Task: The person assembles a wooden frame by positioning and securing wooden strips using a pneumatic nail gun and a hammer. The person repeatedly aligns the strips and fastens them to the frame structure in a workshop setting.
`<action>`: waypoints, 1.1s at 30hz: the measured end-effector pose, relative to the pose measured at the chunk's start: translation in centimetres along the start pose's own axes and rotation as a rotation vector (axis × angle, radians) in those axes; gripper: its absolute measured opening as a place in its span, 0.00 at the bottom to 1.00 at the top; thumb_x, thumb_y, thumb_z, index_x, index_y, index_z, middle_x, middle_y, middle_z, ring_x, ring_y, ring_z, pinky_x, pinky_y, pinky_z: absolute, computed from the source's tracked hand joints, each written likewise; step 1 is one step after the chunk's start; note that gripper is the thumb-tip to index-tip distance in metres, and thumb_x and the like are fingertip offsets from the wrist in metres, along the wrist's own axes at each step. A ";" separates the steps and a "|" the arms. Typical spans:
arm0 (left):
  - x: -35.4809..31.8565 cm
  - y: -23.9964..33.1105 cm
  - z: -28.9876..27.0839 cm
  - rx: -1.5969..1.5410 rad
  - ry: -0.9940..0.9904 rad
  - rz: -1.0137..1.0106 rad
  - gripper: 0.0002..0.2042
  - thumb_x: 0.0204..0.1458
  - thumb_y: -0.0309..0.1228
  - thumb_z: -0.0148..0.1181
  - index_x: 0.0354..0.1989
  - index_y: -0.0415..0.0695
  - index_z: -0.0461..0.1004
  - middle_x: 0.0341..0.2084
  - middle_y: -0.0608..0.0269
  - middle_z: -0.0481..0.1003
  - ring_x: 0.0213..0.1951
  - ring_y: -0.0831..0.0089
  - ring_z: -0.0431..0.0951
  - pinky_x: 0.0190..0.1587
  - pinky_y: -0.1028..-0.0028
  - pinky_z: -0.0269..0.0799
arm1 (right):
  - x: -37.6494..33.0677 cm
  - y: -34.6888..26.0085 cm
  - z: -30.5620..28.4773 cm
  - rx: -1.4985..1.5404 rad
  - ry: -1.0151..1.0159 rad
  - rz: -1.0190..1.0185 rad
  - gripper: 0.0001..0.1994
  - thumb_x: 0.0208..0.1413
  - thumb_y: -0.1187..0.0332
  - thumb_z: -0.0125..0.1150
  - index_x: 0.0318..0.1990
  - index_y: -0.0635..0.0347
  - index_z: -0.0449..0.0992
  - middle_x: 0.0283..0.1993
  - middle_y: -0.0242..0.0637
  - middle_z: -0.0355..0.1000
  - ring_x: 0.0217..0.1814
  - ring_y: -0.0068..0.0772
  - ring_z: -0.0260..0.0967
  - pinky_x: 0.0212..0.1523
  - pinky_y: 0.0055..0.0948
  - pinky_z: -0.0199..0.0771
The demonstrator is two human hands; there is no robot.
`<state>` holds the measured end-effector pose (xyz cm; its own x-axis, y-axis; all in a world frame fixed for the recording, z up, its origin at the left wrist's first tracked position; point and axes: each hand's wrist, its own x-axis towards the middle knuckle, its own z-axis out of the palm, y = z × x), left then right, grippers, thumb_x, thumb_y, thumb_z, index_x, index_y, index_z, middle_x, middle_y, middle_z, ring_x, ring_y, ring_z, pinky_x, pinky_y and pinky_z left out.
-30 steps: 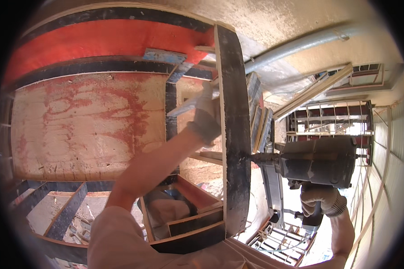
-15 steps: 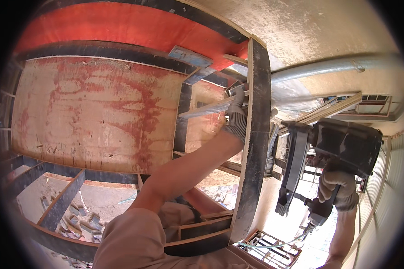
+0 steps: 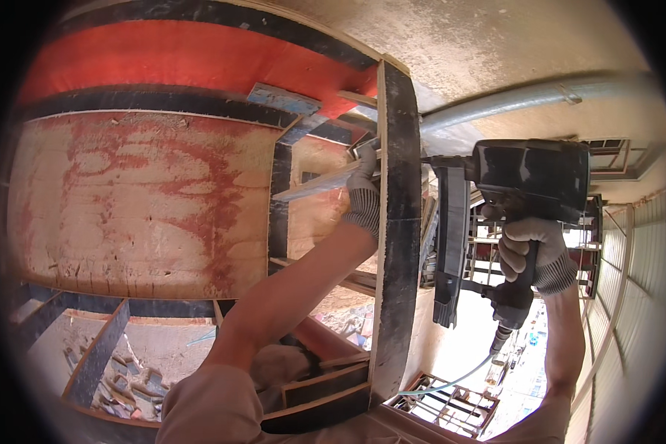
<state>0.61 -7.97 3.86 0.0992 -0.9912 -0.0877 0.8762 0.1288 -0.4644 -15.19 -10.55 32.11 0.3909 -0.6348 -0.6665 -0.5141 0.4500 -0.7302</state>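
My right hand [image 3: 536,251], in a grey knitted glove, is wrapped round the handle of a black nail gun [image 3: 533,177]. The gun's nose is at the right face of a black-faced upright board [image 3: 399,207]; whether they touch I cannot tell. A pale hose [image 3: 451,386] runs from the base of its handle. On the board's left side my gloved left hand [image 3: 364,185] is closed, thumb up, on a wooden strip [image 3: 314,185] that slants up to the board. The hand and board hide part of its grip. A small dark, shiny-edged piece [image 3: 361,145] shows at the thumb.
A red-stained plywood panel [image 3: 140,200] fills the left, framed by dark timbers. A blue-grey offcut [image 3: 283,98] lies at the red strip above. A silvery pipe [image 3: 510,103] crosses the upper right. Rubble [image 3: 133,385] shows through the frame at lower left; corrugated sheeting stands at right.
The nail gun in my right hand has moved up and left, its nose now close to the upright board. My left hand keeps its place by the board; the whole view has shifted slightly.
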 end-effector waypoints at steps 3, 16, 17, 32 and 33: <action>0.4 -0.1 -0.3 0.000 -0.018 0.009 0.25 0.65 0.55 0.53 0.50 0.42 0.76 0.39 0.56 0.80 0.38 0.63 0.83 0.41 0.67 0.85 | 1.0 0.0 -0.2 0.033 -0.044 -0.005 0.14 0.63 0.72 0.54 0.23 0.64 0.70 0.19 0.36 0.62 0.17 0.36 0.70 0.22 0.39 0.82; 0.2 0.0 -0.5 -0.066 0.007 -0.043 0.27 0.64 0.57 0.53 0.51 0.43 0.77 0.42 0.53 0.81 0.41 0.60 0.84 0.45 0.63 0.85 | 1.2 -1.5 0.6 0.060 -0.154 0.030 0.14 0.61 0.74 0.51 0.21 0.59 0.67 0.16 0.31 0.57 0.14 0.33 0.66 0.19 0.37 0.77; 0.2 0.0 -0.4 -0.051 0.046 -0.041 0.28 0.64 0.57 0.53 0.52 0.43 0.77 0.43 0.52 0.81 0.41 0.59 0.84 0.46 0.62 0.84 | 1.3 -1.6 0.6 0.063 -0.154 0.060 0.14 0.60 0.74 0.51 0.20 0.58 0.66 0.15 0.31 0.56 0.14 0.33 0.66 0.18 0.37 0.76; -1.1 0.5 0.2 -0.046 0.036 -0.120 0.36 0.63 0.64 0.46 0.58 0.40 0.73 0.48 0.48 0.79 0.50 0.55 0.80 0.58 0.58 0.77 | 1.2 -2.2 1.8 -0.090 0.038 0.057 0.12 0.56 0.75 0.52 0.19 0.58 0.67 0.14 0.32 0.59 0.13 0.32 0.64 0.16 0.36 0.74; -1.5 0.7 0.5 0.059 0.103 -0.106 0.37 0.63 0.65 0.45 0.58 0.40 0.73 0.48 0.48 0.79 0.51 0.54 0.80 0.59 0.57 0.75 | 0.7 -2.1 1.6 -0.073 0.051 0.073 0.12 0.56 0.75 0.53 0.19 0.58 0.68 0.14 0.32 0.59 0.13 0.32 0.64 0.16 0.36 0.74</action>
<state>1.30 -6.44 4.06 -0.0420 -0.9903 -0.1324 0.9058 0.0182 -0.4234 -12.64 -10.94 32.94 0.3121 -0.6337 -0.7078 -0.5950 0.4505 -0.6656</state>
